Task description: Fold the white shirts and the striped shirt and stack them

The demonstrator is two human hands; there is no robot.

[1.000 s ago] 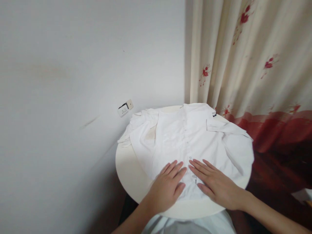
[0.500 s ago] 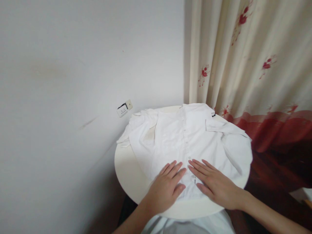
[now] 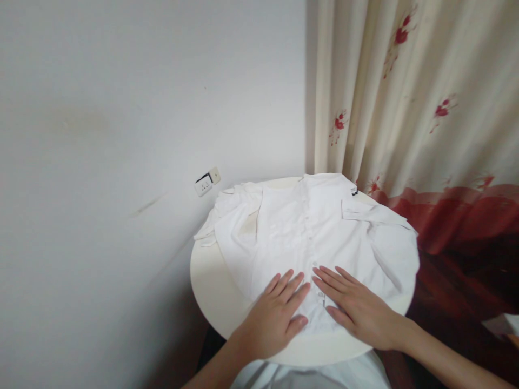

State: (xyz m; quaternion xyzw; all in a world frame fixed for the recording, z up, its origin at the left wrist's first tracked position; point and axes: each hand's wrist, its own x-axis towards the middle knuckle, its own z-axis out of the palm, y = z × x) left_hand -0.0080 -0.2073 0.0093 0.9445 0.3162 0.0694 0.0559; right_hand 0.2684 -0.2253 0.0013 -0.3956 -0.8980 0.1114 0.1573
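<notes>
A white button-up shirt lies spread out on a round cream table, its row of buttons running down the middle. Both sleeves are spread to the sides, the right one bent over near the table's edge. My left hand rests flat on the shirt just left of the buttons, near the end closest to me, fingers stretched out. To the right of the buttons my right hand also lies flat on the cloth, fingers extended. Neither hand grips anything. Parts of the shirt under my palms are hidden.
A pale wall with a socket stands close behind and left of the table. On the right hangs a cream curtain with red flowers and a red lower band. Dark red floor shows at the right.
Hardly anything differs. My left hand has shifted very slightly; both hands stay flat on the shirt, which lies as before.
</notes>
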